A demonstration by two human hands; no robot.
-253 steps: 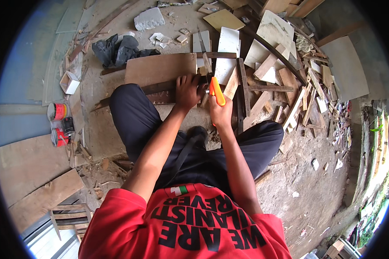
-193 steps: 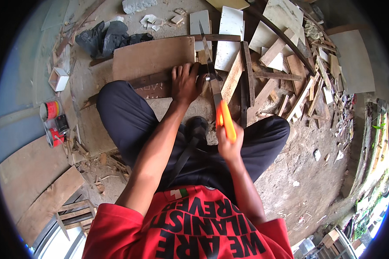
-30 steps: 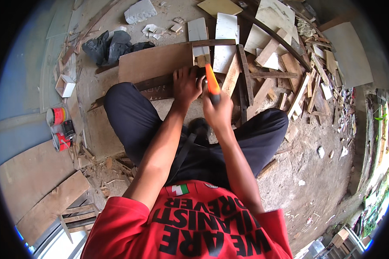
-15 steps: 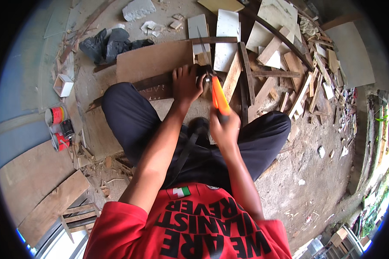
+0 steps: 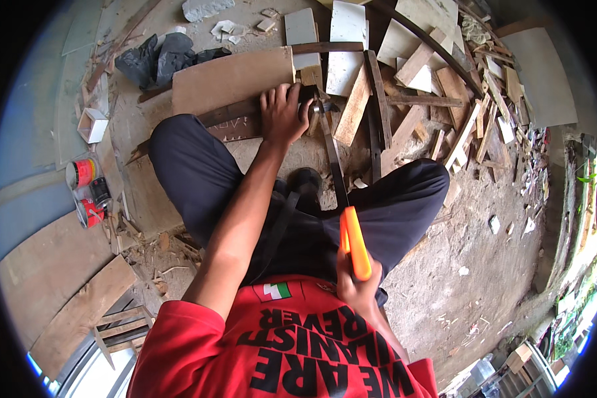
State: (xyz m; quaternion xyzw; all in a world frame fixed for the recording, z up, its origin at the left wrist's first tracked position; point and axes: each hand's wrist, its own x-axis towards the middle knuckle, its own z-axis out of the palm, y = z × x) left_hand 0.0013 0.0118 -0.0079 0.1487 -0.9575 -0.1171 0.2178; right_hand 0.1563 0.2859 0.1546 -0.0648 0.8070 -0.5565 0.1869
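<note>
My left hand (image 5: 284,116) is clamped over a dark wooden plank (image 5: 235,111) near its right end, fingers bent across the top and thumb along the near side. The plank slants left past my raised knee. In my right hand (image 5: 361,286), close to my belly, is a handsaw (image 5: 355,244) with an orange handle. Its narrow dark blade runs forward from there, and the tip lies at the plank's right end, just right of my left thumb. Whether the teeth sit in a cut is too small to tell.
A brown board (image 5: 232,78) lies beyond the plank. Black plastic bags (image 5: 158,61) are at the far left. Several wood offcuts (image 5: 414,119) pile up at the right. Tins (image 5: 85,172) stand by the left wall. My bent legs (image 5: 196,172) flank the work.
My right hand has pulled the saw back toward my body, so the blade that reached far past the plank now lies mostly on the near side. My left hand stays on the plank.
</note>
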